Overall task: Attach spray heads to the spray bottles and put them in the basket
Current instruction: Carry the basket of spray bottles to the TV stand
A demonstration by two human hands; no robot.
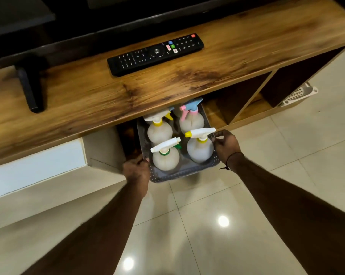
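Warm, fairly dim indoor light falls from overhead, leaving two round glare spots on the glossy floor tiles (pixel 207 225). The wooden counter (pixel 167 82) shines softly, while the space under it and the far wall sink into shadow. Straight edges bow toward the corners, and both forearms look smeared and soft.

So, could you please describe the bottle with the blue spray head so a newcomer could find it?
Under the wooden shelf, both hands hold a grey basket of four bottles. It is the far-right bottle, the only one with a blue-and-pink head.
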